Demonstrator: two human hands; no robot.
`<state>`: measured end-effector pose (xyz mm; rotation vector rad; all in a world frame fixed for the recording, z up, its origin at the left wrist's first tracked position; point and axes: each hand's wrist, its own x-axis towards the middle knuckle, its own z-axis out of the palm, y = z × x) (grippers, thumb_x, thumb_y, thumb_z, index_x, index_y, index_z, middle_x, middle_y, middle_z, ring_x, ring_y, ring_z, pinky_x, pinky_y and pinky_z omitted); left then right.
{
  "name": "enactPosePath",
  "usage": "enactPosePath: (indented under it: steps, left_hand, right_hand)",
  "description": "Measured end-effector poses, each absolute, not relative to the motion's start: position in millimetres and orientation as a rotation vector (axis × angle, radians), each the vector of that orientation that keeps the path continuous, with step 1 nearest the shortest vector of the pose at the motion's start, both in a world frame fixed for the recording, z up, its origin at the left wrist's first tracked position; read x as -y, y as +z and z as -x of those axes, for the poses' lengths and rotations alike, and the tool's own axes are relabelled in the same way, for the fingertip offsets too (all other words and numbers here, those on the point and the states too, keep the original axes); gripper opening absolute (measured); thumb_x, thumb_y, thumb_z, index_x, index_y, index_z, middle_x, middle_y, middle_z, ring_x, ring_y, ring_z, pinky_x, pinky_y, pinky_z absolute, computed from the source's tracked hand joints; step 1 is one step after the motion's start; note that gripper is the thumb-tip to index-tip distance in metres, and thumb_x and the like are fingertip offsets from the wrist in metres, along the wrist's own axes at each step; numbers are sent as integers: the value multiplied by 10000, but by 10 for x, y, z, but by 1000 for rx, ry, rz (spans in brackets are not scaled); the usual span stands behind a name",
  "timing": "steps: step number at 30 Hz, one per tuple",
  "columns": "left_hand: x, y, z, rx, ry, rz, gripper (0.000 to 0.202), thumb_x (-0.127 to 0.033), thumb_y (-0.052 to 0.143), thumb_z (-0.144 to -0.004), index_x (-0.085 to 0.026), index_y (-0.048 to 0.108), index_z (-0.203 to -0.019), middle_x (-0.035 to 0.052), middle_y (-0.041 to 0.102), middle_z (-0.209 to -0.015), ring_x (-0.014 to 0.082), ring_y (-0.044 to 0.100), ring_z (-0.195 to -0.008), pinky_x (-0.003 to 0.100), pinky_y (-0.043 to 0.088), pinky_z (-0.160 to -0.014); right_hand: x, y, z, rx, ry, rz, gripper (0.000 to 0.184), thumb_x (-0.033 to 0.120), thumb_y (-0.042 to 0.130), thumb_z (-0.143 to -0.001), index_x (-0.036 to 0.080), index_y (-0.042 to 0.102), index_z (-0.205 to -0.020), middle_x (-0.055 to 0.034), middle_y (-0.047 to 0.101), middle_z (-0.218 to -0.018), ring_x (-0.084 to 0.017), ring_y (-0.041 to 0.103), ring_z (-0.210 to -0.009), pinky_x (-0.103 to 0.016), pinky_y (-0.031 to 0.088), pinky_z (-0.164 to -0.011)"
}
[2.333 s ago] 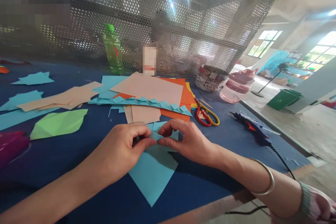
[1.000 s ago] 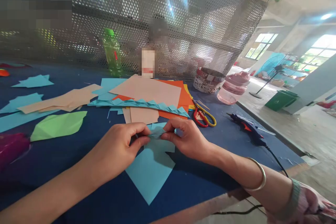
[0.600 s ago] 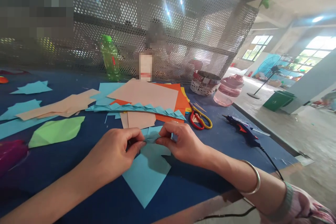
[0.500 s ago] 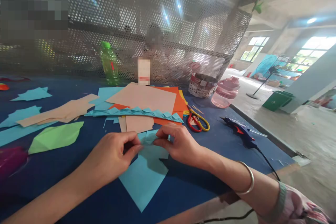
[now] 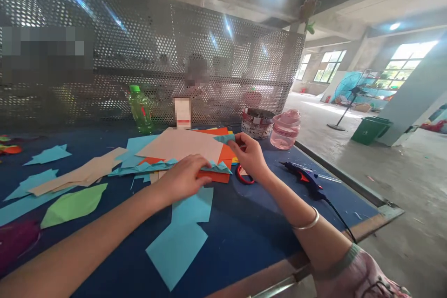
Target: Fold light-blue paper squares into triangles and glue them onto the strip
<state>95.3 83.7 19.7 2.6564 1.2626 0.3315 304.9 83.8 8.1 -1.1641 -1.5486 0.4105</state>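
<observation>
A zigzag strip of folded light-blue paper (image 5: 218, 168) lies across the front of the paper pile. My left hand (image 5: 185, 174) is over its middle, fingers on the far side and thumb on the near side, closed around it. A small folded light-blue paper piece (image 5: 224, 138) is pinched between the thumb and fingers of my right hand (image 5: 249, 151), above the right part of the pile. Nearer me, light-blue paper squares (image 5: 176, 253) lie flat on the blue table. Red-handled scissors (image 5: 244, 176) are partly hidden behind my right hand.
Beige sheets (image 5: 185, 143) top the pile. A green bottle (image 5: 140, 109), a patterned tub (image 5: 257, 123) and a pink jug (image 5: 285, 130) stand behind. On the right lies a corded glue gun (image 5: 303, 176). Left are beige strips (image 5: 84, 170) and a green paper leaf (image 5: 75, 205).
Both hands have left the paper squares. My left hand has moved forward to the zigzag strip; my right hand has moved forward and right, carrying a small folded blue piece. The view has tilted up.
</observation>
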Motion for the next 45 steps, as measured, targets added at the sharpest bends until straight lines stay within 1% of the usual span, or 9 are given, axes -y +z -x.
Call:
enactPosePath:
  steps: [3, 6, 16, 18, 21, 25, 33, 39, 45]
  left_hand:
    - [-1125, 181, -1299, -1262, 184, -2703, 442, -286, 736, -816, -157, 625, -1224, 151, 621, -1311, 337, 560, -1233, 476, 456, -1034]
    - [-1302, 161, -1514, -1272, -19, -2707, 347, -359, 615, -946, -185, 598, -1246, 97, 618, -1274, 252, 636, -1073, 468, 555, -895]
    - [-1273, 335, -1343, -1343, -299, -2647, 344, -375, 620, -939, -171, 618, -1216, 76, 631, -1246, 268, 643, -1050, 449, 567, -869]
    - [-1221, 420, -1195, -1380, -252, -2651, 314, -391, 617, -938, -165, 636, -1155, 67, 666, -1142, 231, 661, -961, 413, 572, -813]
    - [-1120, 545, -985, -1407, -100, -2697, 231, -357, 552, -907, -192, 709, -867, 12, 678, -745, 221, 653, -752, 308, 446, -624]
    - [-978, 593, -849, -1437, 49, -2765, 165, -280, 547, -806, -201, 672, -733, 42, 672, -689, 228, 616, -690, 315, 305, -547]
    - [-848, 433, -922, -1294, 43, -2827, 285, -189, 511, -801, -233, 723, -987, 100, 763, -984, 297, 674, -915, 329, 381, -643]
    - [-905, 458, -888, -1177, -1, -2769, 240, -223, 545, -815, -251, 732, -961, 59, 772, -984, 262, 678, -902, 308, 396, -653]
    - [-906, 490, -856, -1114, -32, -2713, 236, -257, 570, -818, -231, 743, -977, 77, 768, -991, 264, 672, -914, 306, 394, -677]
  right_hand:
    - [-847, 65, -3053, 1548, 419, 1172, 236, 411, 530, -842, 185, 566, -788, 3, 581, -726, -130, 497, -662, -242, 391, -620]
    - [-832, 63, -3040, 1556, 416, 1171, 222, 396, 543, -837, 188, 567, -763, 11, 562, -694, -128, 484, -649, -243, 380, -615]
    - [-861, 34, -3072, 1578, 607, 1097, 201, 374, 583, -821, 173, 597, -821, 6, 608, -734, -127, 534, -683, -244, 428, -650]
    - [-795, 110, -3064, 1607, 697, 1054, 228, 383, 587, -829, 167, 614, -899, -16, 658, -811, -132, 581, -732, -245, 463, -681]
    - [-605, 265, -3049, 1715, 936, 958, 250, 412, 618, -842, 169, 620, -901, -16, 659, -815, -126, 586, -729, -244, 472, -685]
    - [-316, 309, -2985, 2055, 1260, 900, 239, 386, 684, -832, 161, 602, -817, 42, 551, -692, -87, 484, -624, -206, 395, -593]
    - [-145, -56, -2727, 2426, 949, 1202, 103, 258, 696, -829, 162, 661, -815, 17, 629, -731, -107, 562, -661, -198, 375, -597]
    - [-11, 48, -2926, 2333, 660, 1266, 254, 310, 650, -891, 194, 673, -1116, -41, 703, -958, -157, 621, -819, -238, 441, -721]
    - [88, 154, -3857, 1983, 103, 1906, 232, 304, 492, -974, 189, 692, -992, -72, 707, -982, -191, 662, -855, -286, 465, -776]
